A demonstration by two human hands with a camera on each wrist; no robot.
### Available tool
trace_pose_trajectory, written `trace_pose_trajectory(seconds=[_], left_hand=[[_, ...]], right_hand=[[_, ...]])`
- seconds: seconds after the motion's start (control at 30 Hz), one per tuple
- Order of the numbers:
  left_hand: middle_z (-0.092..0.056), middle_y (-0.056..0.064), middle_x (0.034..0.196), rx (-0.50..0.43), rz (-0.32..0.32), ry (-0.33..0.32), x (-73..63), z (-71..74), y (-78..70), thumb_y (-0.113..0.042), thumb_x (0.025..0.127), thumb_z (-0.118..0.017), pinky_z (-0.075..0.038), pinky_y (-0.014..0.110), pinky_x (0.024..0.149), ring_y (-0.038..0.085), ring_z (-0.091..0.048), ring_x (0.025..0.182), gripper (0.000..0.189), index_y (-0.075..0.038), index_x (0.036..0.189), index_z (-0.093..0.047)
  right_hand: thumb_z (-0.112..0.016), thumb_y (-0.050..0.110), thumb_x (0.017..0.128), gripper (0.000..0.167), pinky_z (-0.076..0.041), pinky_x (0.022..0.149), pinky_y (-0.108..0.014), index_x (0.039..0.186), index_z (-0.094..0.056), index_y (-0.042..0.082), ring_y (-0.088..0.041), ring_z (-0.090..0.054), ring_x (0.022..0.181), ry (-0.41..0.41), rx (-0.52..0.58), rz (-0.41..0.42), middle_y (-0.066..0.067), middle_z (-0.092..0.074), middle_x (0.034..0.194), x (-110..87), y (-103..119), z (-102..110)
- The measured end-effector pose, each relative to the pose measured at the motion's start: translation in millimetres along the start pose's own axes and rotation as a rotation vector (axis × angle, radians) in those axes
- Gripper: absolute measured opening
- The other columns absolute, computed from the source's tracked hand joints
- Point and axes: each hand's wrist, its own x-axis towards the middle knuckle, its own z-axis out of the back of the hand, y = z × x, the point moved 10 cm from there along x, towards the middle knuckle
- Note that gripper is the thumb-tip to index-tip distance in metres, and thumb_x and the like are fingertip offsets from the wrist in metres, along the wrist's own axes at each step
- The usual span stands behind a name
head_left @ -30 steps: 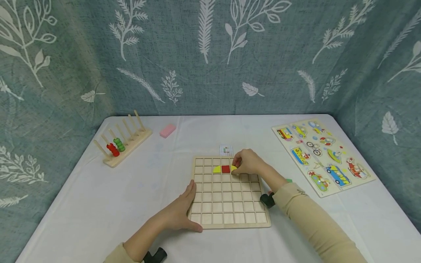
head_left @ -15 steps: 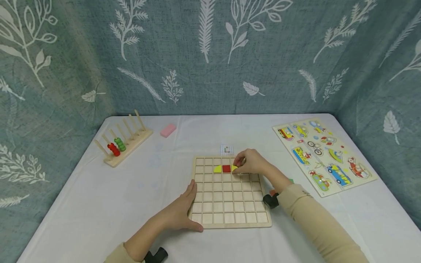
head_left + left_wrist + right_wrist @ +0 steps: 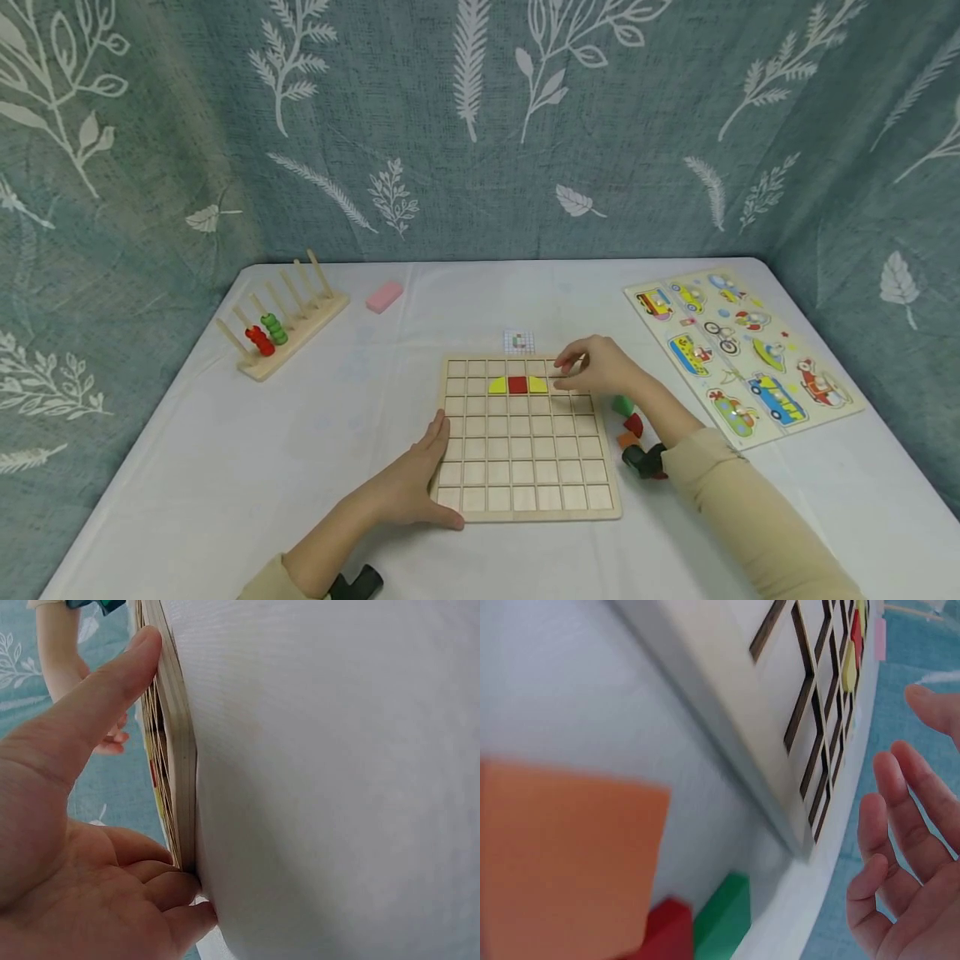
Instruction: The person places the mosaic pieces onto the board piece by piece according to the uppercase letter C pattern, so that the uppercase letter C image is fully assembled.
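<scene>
A wooden grid board (image 3: pixel 521 454) lies flat on the white table. In one of its upper rows a red square tile (image 3: pixel 517 385) sits between two yellow rounded-corner tiles, a left one (image 3: pixel 497 386) and a right one (image 3: pixel 537 385). My left hand (image 3: pixel 408 483) rests against the board's left side, thumb at the near corner; the left wrist view shows its thumb and fingertips touching the edge. Over the board's upper right hovers my right hand (image 3: pixel 603 368), just right of the tiles. Its fingers are loosely bent with nothing between them, as the right wrist view shows.
Right of the board lie loose pieces: green (image 3: pixel 622 406), red (image 3: pixel 634 425) and orange (image 3: pixel 627 439). A small pattern card (image 3: pixel 518 342) sits behind it. Farther out are a pink block (image 3: pixel 385 297), a peg stand (image 3: pixel 311 327) with red and green beads, and a vehicle picture puzzle (image 3: pixel 723 379).
My right hand has let go of the right yellow tile and moved right, uncovering it. Loose pieces beside the board now show more. My left hand stays put.
</scene>
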Motion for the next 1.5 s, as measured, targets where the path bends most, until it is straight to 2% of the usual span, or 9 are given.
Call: trace_pose_trajectory(seconds=[0.43,0.9,1.17,1.5], left_hand=[[0.003,0.023,0.148,0.002,-0.001,0.001,-0.9,0.9,-0.7,-0.039,0.056,-0.085,-0.016,0.053,0.106,0.036,-0.005,0.136,0.125,0.011,0.141,-0.009],[0.003,0.022,0.149,0.0,-0.003,0.003,-2.1,-0.7,-0.6,-0.039,0.056,-0.085,-0.016,0.052,0.106,0.036,-0.005,0.137,0.124,0.011,0.141,-0.01],[0.004,0.022,0.149,-0.007,0.002,0.005,-0.6,0.0,0.9,-0.039,0.057,-0.085,-0.015,0.051,0.107,0.035,-0.005,0.137,0.124,0.009,0.142,-0.009],[0.003,0.022,0.149,0.007,0.004,0.002,-0.8,0.2,1.2,-0.039,0.056,-0.085,-0.016,0.052,0.107,0.036,-0.006,0.136,0.124,0.01,0.142,-0.009]], right_hand=[[-0.076,0.018,0.073,0.027,-0.045,0.057,-0.028,0.094,-0.068,0.003,-0.015,-0.053,0.065,-0.048,-0.011,0.0,0.001,-0.063,0.079,-24.5,-17.4,19.8],[-0.075,0.02,0.074,0.027,-0.045,0.057,-0.027,0.094,-0.068,0.004,-0.014,-0.053,0.066,-0.068,-0.051,0.024,0.0,-0.063,0.081,-43.6,-30.6,29.3],[-0.076,0.02,0.074,0.029,-0.045,0.054,-0.026,0.097,-0.068,0.004,-0.016,-0.053,0.069,-0.066,-0.03,-0.023,-0.001,-0.063,0.085,-54.4,-39.6,32.6],[-0.076,0.018,0.072,0.027,-0.044,0.053,-0.025,0.094,-0.068,0.004,-0.016,-0.051,0.064,-0.06,-0.053,-0.059,-0.001,-0.063,0.083,-65.6,-52.9,31.0]])
